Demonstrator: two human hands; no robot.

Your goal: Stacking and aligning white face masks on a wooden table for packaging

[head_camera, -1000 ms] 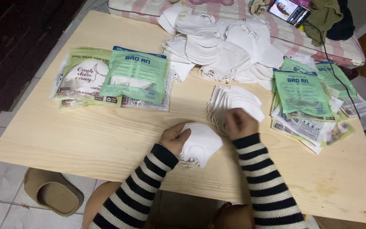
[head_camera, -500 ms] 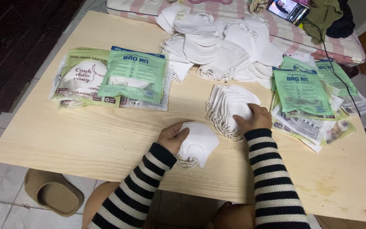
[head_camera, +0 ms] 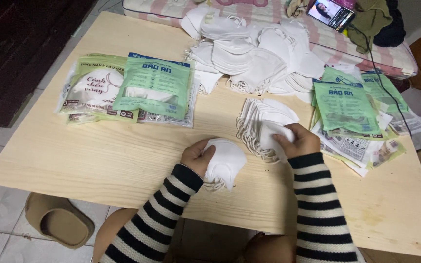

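My left hand (head_camera: pixel 197 156) grips a small stack of folded white face masks (head_camera: pixel 226 163) just above the pale wooden table (head_camera: pixel 98 156). A fanned row of white masks (head_camera: pixel 261 119) lies to the right of it. My right hand (head_camera: pixel 299 141) rests on the near end of that row, fingers pinching the top mask. Both arms wear black-and-white striped sleeves.
A big loose heap of white masks (head_camera: pixel 249 53) lies at the table's far edge. Green packets (head_camera: pixel 144 90) lie at the left, more green packets and printed sheets (head_camera: pixel 352 109) at the right. A phone (head_camera: pixel 330 12) and cable sit on a striped cushion behind. A slipper (head_camera: pixel 57 219) lies on the floor.
My right hand moved from beside the held stack out to the fanned row of masks and took hold of the top one. The left hand stayed put with its stack.
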